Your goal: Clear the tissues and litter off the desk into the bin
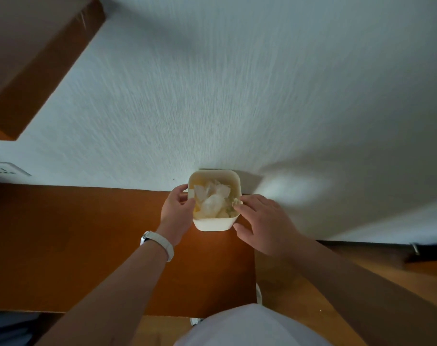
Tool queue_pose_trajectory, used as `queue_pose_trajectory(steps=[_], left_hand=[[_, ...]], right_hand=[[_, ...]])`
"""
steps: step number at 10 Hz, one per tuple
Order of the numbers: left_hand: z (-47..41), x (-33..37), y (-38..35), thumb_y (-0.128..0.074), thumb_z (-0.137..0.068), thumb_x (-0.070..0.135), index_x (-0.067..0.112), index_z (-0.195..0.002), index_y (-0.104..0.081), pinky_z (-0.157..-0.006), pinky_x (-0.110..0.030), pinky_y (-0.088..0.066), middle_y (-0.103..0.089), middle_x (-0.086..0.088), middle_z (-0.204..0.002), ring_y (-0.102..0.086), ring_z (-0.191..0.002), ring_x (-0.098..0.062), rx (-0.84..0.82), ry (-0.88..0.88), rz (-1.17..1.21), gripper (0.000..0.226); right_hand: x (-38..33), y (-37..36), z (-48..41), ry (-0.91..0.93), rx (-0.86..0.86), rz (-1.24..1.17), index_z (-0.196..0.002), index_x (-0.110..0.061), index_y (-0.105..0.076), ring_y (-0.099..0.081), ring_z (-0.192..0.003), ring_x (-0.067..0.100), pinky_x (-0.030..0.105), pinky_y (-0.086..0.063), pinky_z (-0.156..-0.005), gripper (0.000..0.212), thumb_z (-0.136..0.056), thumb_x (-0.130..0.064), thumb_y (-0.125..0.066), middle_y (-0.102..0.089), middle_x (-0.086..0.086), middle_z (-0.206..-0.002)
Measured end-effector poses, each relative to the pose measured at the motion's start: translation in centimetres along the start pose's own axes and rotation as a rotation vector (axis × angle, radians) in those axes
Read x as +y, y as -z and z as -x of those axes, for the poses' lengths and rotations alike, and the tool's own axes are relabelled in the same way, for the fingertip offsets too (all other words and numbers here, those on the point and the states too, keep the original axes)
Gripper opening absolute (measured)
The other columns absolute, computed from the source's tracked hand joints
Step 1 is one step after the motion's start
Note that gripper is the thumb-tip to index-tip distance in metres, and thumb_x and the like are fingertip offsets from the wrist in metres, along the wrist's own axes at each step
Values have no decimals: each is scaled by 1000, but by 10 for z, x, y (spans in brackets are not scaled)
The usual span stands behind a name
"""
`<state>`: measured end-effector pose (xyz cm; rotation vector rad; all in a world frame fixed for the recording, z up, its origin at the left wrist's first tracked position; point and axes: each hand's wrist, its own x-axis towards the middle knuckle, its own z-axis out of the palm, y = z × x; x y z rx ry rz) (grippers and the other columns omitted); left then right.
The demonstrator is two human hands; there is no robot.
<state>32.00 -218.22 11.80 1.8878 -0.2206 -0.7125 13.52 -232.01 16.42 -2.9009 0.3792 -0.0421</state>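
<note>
A small cream bin (213, 224) stands on the brown desk (75, 245) against the white wall. Crumpled white tissues (212, 199) fill it. My left hand (177, 211) grips the bin's left rim, thumb over the edge. My right hand (262, 221) is at the bin's right rim, and its fingertips pinch a small pale scrap of litter (236, 201) just over the edge.
A textured white wall (237, 96) rises behind the desk. A brown shelf (37, 58) hangs at the upper left, a wall socket (5, 169) sits at the left edge. Wooden floor (312, 308) shows to the right of the desk.
</note>
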Motion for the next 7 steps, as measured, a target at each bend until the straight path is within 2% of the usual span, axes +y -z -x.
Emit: queue_pose_trajectory(steps=[3,4,5,6,7], left_hand=[[-8,5,0,-58,-92,18,30,-122,-57,-60,-38,-61,-71,9,-86,-69,-68,-7,-6,-16,-40,32],[-8,4,1,-57,-92,22,28,-125,-55,-53,-29,-57,-70,9,-88,-69,-67,-7,-20,-33,-53,33],[-5,6,4,-58,-91,33,26,-132,-50,-53,-21,-52,-67,8,-104,-68,-76,-8,-43,-61,-143,42],[-5,6,10,-55,-91,37,22,-136,-46,-75,-29,-56,-59,2,-127,-61,-100,-7,-48,-171,-309,49],[1,13,22,-50,-93,36,20,-139,-45,-100,-33,-43,-46,2,-141,-45,-124,-14,-34,-373,-609,49]], right_hand=[[-6,1,-3,-24,0,39,-129,-17,-53,-46,-124,24,41,-32,-104,47,-92,-46,-49,-55,6,-132],[-7,2,-4,-23,-13,44,-130,-17,-52,-45,-125,24,41,-32,-105,48,-92,-47,-47,-54,6,-133],[-10,5,-5,-31,-17,32,-130,-17,-53,-45,-125,24,41,-34,-103,48,-92,-46,-46,-53,6,-133],[-12,8,-5,-15,27,16,-128,-16,-55,-46,-123,23,41,-38,-101,46,-93,-45,-47,-53,5,-132],[-17,16,-6,-21,33,59,-127,-16,-56,-47,-121,21,40,-38,-101,45,-94,-45,-45,-54,4,-131]])
